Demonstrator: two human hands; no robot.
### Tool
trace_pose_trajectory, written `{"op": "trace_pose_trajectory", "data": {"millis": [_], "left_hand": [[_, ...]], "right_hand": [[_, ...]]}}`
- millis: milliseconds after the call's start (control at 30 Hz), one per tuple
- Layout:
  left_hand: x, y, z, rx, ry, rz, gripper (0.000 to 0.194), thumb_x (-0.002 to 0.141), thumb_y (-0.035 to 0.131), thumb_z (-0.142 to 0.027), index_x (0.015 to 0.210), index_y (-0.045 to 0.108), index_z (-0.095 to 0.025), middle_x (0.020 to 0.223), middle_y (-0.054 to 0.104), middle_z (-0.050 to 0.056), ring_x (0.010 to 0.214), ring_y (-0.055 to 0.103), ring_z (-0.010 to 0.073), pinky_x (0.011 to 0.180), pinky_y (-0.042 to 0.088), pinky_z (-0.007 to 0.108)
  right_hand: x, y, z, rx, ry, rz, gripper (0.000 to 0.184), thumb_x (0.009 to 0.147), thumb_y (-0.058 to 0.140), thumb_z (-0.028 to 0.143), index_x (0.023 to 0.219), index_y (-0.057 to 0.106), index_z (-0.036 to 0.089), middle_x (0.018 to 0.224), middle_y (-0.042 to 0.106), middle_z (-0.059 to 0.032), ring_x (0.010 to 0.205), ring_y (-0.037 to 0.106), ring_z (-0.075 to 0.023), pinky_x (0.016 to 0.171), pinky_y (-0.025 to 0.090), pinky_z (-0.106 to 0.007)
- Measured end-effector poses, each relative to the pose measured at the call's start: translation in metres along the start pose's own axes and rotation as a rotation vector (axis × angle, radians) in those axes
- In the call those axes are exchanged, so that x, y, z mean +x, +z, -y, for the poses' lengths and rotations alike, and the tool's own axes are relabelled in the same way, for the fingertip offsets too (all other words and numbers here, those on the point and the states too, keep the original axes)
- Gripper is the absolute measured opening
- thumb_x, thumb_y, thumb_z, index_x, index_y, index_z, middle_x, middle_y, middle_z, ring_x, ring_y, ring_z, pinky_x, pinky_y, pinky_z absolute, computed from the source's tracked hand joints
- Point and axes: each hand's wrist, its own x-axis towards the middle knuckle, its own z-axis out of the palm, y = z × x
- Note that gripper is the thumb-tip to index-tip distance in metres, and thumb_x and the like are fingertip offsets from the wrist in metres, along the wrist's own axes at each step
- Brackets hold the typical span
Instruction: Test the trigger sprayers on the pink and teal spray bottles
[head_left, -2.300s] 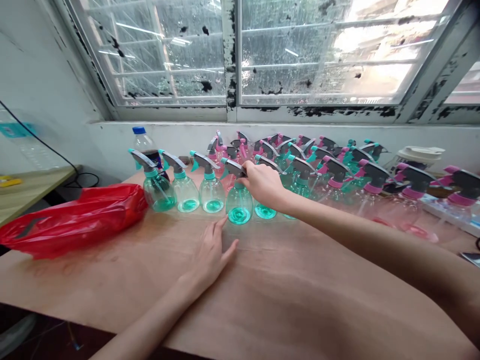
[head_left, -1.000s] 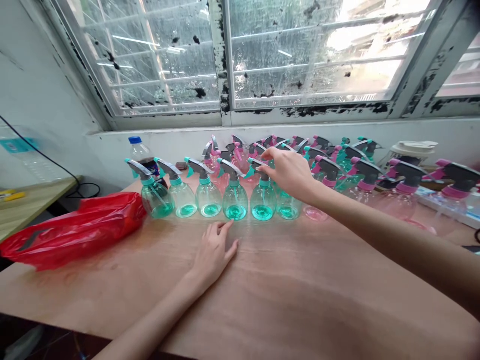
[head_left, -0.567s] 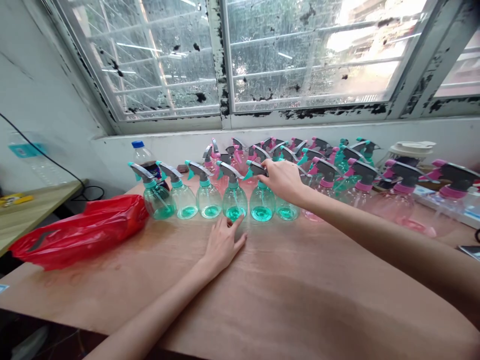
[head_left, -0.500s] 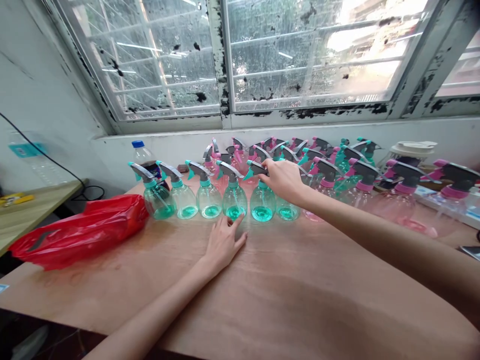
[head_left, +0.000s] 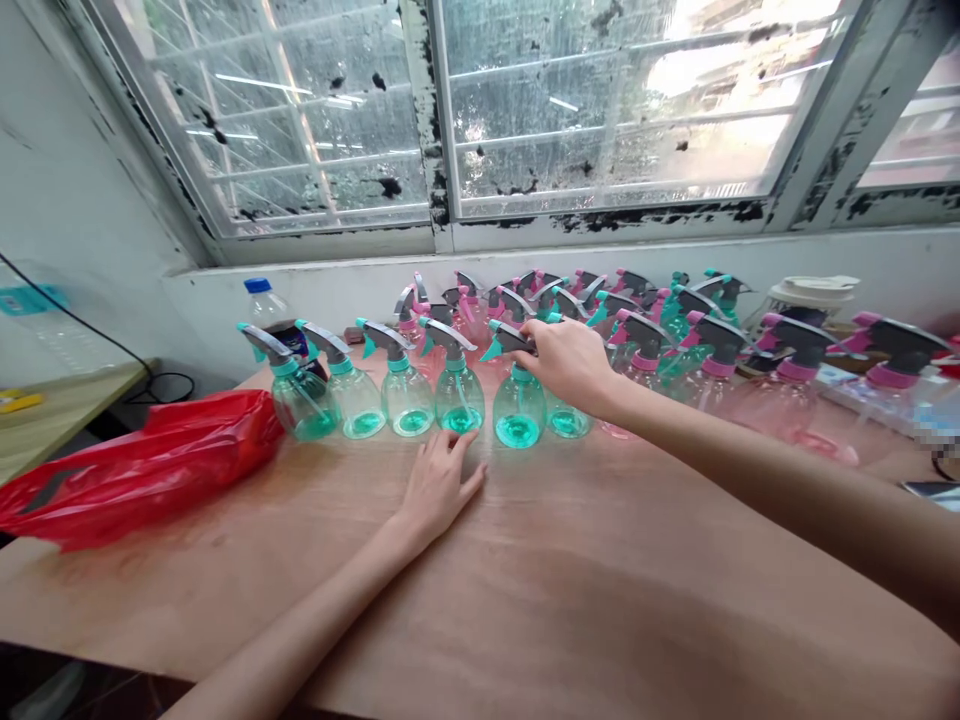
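Observation:
My right hand (head_left: 568, 362) is closed around the dark grey head of a green spray bottle (head_left: 518, 422), which stands upright with a little green liquid in its base. My left hand (head_left: 437, 485) rests on the tabletop with its fingers apart. Its fingertips lie at the foot of another green spray bottle (head_left: 460, 397), and it holds nothing. To the left of that bottle, several more green spray bottles (head_left: 407, 405) stand in a row. One green bottle (head_left: 568, 420) is partly hidden behind my right hand.
Pink spray bottles (head_left: 780, 395) line the right side, with more pink and green ones behind. A red plastic bag (head_left: 172, 450) lies at the left of the wooden table (head_left: 570, 590). At the back are a blue-capped bottle (head_left: 259, 300) and a white-lidded container (head_left: 816, 290).
The view has shifted slightly, so the scene sits a little further left. My right hand stays on the same spray bottle, and my left hand keeps almost the same place.

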Motion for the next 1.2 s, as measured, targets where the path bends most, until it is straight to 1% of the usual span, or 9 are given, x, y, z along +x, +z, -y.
{"op": "trace_pose_trajectory", "data": {"millis": [133,367,500,567,633,700,833,1000,1200], "left_hand": [[-0.010,0.000,-0.014,-0.093,-0.004,-0.002,0.038,0.092,0.059,-0.030,0.128,0.052,-0.019,0.115,0.058,0.011,0.109,0.057,0.0300,0.094,0.046,0.047],[-0.015,-0.003,-0.059,-0.271,-0.025,0.037,0.078,0.087,0.068,-0.043,0.148,0.024,-0.023,0.142,0.045,0.015,0.133,0.043,0.0335,0.106,0.038,0.052],[-0.010,-0.004,-0.090,-0.426,0.017,0.118,0.079,0.085,0.070,-0.046,0.147,0.025,-0.027,0.145,0.044,0.014,0.135,0.040,0.0360,0.107,0.035,0.055],[-0.008,-0.004,-0.106,-0.471,0.040,0.168,0.074,0.085,0.070,-0.045,0.145,0.029,-0.029,0.142,0.049,0.013,0.132,0.044,0.0359,0.104,0.037,0.055],[-0.006,-0.002,-0.121,-0.506,0.045,0.220,0.072,0.085,0.070,-0.044,0.144,0.031,-0.028,0.139,0.051,0.013,0.128,0.047,0.0359,0.102,0.039,0.054],[-0.002,0.000,-0.134,-0.536,0.058,0.257,0.075,0.085,0.071,-0.043,0.145,0.029,-0.027,0.138,0.052,0.013,0.127,0.049,0.0359,0.101,0.040,0.053],[0.008,0.006,-0.149,-0.587,0.096,0.298,0.077,0.083,0.073,-0.040,0.146,0.029,-0.028,0.136,0.053,0.012,0.124,0.051,0.0352,0.100,0.042,0.052],[0.023,0.013,-0.159,-0.623,0.165,0.346,0.077,0.083,0.073,-0.038,0.146,0.030,-0.027,0.140,0.050,0.013,0.126,0.050,0.0348,0.102,0.041,0.051],[0.036,0.016,-0.152,-0.588,0.311,0.386,0.080,0.083,0.074,-0.043,0.147,0.028,-0.028,0.144,0.046,0.011,0.132,0.045,0.0318,0.106,0.040,0.047]], "right_hand": [[-0.017,-0.010,-0.002,0.029,-0.019,0.008,0.035,0.090,0.059,0.047,0.108,0.068,0.019,0.092,0.076,-0.0099,0.086,0.069,-0.0290,0.059,0.038,-0.030],[-0.066,-0.047,-0.017,0.141,-0.107,0.084,0.027,0.088,0.062,0.048,0.092,0.070,0.022,0.079,0.074,-0.0032,0.073,0.067,-0.0210,0.052,0.029,-0.027],[-0.094,-0.063,-0.041,0.235,-0.160,0.129,0.027,0.088,0.062,0.046,0.081,0.069,0.021,0.073,0.071,-0.0020,0.068,0.063,-0.0185,0.056,0.033,-0.028],[-0.105,-0.065,-0.060,0.290,-0.210,0.117,0.030,0.086,0.064,0.050,0.084,0.069,0.020,0.080,0.072,-0.0033,0.076,0.064,-0.0210,0.066,0.040,-0.031],[-0.116,-0.063,-0.082,0.399,-0.272,0.136,0.038,0.082,0.066,0.056,0.097,0.069,0.020,0.096,0.072,-0.0056,0.094,0.064,-0.0247,0.083,0.043,-0.036],[-0.125,-0.058,-0.105,0.546,-0.295,0.218,0.057,0.077,0.069,0.061,0.117,0.063,0.021,0.118,0.067,-0.0079,0.112,0.059,-0.0281,0.094,0.042,-0.040],[-0.139,-0.039,-0.134,0.841,-0.238,0.347,0.078,0.069,0.078,0.057,0.133,0.050,0.023,0.132,0.058,-0.0094,0.121,0.055,-0.0287,0.095,0.045,-0.039],[-0.139,-0.026,-0.132,1.107,-0.201,0.246,0.062,0.077,0.074,0.046,0.128,0.051,0.021,0.109,0.064,-0.0063,0.091,0.063,-0.0215,0.077,0.051,-0.033],[-0.126,-0.017,-0.114,1.233,-0.179,0.120,0.033,0.081,0.066,0.028,0.111,0.058,0.017,0.090,0.061,-0.0040,0.069,0.056,-0.0155,0.065,0.049,-0.030]]}}
